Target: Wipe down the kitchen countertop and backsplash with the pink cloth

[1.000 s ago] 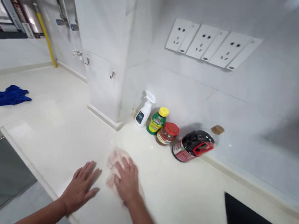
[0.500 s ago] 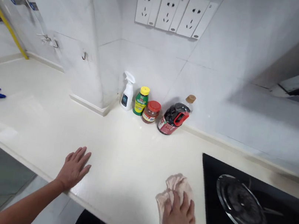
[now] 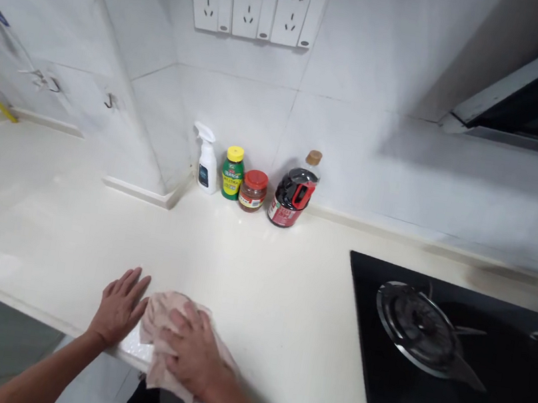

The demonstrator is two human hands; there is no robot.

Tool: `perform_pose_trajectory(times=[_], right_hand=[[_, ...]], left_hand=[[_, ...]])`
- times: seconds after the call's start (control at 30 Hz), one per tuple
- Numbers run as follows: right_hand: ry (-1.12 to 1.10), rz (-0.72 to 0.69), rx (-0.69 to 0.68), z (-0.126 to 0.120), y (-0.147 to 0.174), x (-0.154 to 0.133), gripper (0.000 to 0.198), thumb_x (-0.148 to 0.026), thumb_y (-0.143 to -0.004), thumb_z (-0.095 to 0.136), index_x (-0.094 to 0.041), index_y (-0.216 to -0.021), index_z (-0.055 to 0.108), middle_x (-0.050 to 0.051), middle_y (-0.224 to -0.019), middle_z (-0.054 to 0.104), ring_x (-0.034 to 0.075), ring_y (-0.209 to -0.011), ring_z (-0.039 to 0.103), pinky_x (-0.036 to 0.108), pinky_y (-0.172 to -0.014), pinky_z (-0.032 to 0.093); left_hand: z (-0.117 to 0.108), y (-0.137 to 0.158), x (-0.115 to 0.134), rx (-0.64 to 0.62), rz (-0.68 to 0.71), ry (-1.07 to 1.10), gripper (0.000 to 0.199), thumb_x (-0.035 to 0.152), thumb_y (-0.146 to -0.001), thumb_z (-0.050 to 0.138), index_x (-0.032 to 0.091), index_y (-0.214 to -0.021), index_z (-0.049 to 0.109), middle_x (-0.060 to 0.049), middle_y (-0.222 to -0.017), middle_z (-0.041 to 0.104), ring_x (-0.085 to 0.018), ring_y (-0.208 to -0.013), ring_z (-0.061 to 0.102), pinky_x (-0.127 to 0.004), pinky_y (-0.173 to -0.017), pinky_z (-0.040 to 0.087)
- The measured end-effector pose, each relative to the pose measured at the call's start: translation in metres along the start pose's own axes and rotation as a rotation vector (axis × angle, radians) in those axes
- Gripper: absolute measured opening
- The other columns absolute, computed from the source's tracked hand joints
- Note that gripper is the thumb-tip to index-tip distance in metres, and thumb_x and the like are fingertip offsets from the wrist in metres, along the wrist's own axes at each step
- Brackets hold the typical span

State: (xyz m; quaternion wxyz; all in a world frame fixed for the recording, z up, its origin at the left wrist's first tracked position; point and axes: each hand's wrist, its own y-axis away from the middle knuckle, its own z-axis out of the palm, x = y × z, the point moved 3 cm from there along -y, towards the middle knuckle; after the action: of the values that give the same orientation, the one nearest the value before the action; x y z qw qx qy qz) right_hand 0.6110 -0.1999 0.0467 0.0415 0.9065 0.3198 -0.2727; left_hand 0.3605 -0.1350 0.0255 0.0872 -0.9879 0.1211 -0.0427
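Plainly, the pink cloth [image 3: 157, 323] lies at seven o'clock under the spread fingers of the right hand [image 3: 195, 355], overhanging the front edge of the table [image 3: 283, 311]; an outward pull could drag it off, a ten-o'clock push bump the open-fingered left hand [image 3: 117, 313].

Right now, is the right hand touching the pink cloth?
Touching. The head view shows the right hand lying on top of the pink cloth, its fingers spread across the folds.
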Motion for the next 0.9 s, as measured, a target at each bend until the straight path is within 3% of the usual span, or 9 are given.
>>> perform_pose_trajectory(times=[0.1,0.2,0.27,0.4,0.5,0.6,0.67,0.8,0.9], right_hand=[[0.125,0.275,0.135,-0.035,0.028,0.06,0.037,-0.041,-0.096,0.056,-0.043,-0.133,0.06,-0.01,-0.154,0.045,0.029,-0.148,0.028,0.048,-0.12,0.025],[0.211,0.603,0.304,-0.077,0.088,0.127,0.043,-0.03,-0.1,0.039,-0.024,-0.137,0.06,0.01,-0.157,0.04,0.039,-0.149,0.02,0.06,-0.115,0.024],[0.278,0.81,0.408,-0.094,0.142,0.153,0.046,-0.032,-0.101,0.034,-0.018,-0.137,0.059,0.016,-0.157,0.037,0.041,-0.149,0.016,0.064,-0.113,0.024],[0.473,0.997,0.531,-0.081,0.24,0.147,0.047,-0.044,-0.101,0.032,-0.023,-0.131,0.061,0.01,-0.153,0.044,0.033,-0.148,0.023,0.057,-0.114,0.03],[0.544,1.049,0.631,-0.053,0.267,0.116,0.048,-0.047,-0.1,0.032,-0.021,-0.13,0.06,0.012,-0.15,0.047,0.037,-0.147,0.027,0.06,-0.111,0.033],[0.578,1.19,0.739,-0.034,0.248,0.087,0.049,-0.045,-0.099,0.033,-0.018,-0.133,0.056,0.018,-0.15,0.043,0.041,-0.146,0.025,0.068,-0.109,0.032],[0.567,1.221,0.705,-0.023,0.214,0.07,0.051,-0.046,-0.1,0.034,-0.014,-0.135,0.054,0.021,-0.153,0.038,0.045,-0.147,0.021,0.072,-0.108,0.03],[0.463,1.036,0.532,0.01,0.123,0.024,0.053,-0.052,-0.097,0.05,-0.015,-0.134,0.056,0.022,-0.156,0.034,0.049,-0.148,0.012,0.075,-0.108,0.029],[0.349,0.821,0.508,0.042,0.056,-0.022,0.045,-0.044,-0.094,0.058,-0.02,-0.132,0.059,0.017,-0.157,0.036,0.047,-0.148,0.015,0.073,-0.109,0.031]], left_hand=[[-0.001,-0.001,0.001,0.004,-0.011,0.003,0.054,0.046,-0.098,0.039,0.019,-0.14,0.059,-0.017,-0.156,0.049,-0.033,-0.147,0.04,-0.051,-0.114,0.032],[-0.002,-0.003,0.003,-0.004,-0.006,-0.004,0.055,0.046,-0.099,0.036,0.018,-0.14,0.059,-0.019,-0.157,0.047,-0.033,-0.147,0.039,-0.052,-0.115,0.031],[-0.002,-0.004,0.003,-0.016,-0.011,-0.006,0.055,0.046,-0.099,0.036,0.018,-0.141,0.058,-0.019,-0.157,0.046,-0.033,-0.148,0.038,-0.053,-0.115,0.031],[0.0,-0.005,0.002,-0.038,-0.016,-0.026,0.056,0.045,-0.1,0.032,0.017,-0.143,0.055,-0.019,-0.159,0.044,-0.033,-0.15,0.034,-0.054,-0.115,0.031],[0.0,-0.006,0.004,-0.062,-0.015,-0.036,0.056,0.043,-0.101,0.032,0.016,-0.144,0.054,-0.019,-0.16,0.041,-0.033,-0.151,0.031,-0.054,-0.116,0.03],[-0.001,-0.007,0.007,-0.085,-0.013,-0.009,0.056,0.043,-0.101,0.034,0.014,-0.145,0.054,-0.022,-0.161,0.039,-0.035,-0.152,0.029,-0.056,-0.117,0.028],[-0.002,-0.006,0.008,-0.083,-0.004,0.025,0.056,0.041,-0.101,0.036,0.013,-0.145,0.053,-0.023,-0.161,0.037,-0.037,-0.152,0.028,-0.058,-0.116,0.028],[0.0,-0.004,0.005,-0.027,0.02,0.144,0.053,0.041,-0.101,0.039,0.012,-0.143,0.055,-0.025,-0.16,0.039,-0.04,-0.151,0.03,-0.061,-0.115,0.029],[0.004,0.003,-0.002,0.02,0.074,0.331,0.05,0.04,-0.101,0.04,0.016,-0.142,0.056,-0.021,-0.157,0.045,-0.037,-0.15,0.034,-0.06,-0.117,0.03]])
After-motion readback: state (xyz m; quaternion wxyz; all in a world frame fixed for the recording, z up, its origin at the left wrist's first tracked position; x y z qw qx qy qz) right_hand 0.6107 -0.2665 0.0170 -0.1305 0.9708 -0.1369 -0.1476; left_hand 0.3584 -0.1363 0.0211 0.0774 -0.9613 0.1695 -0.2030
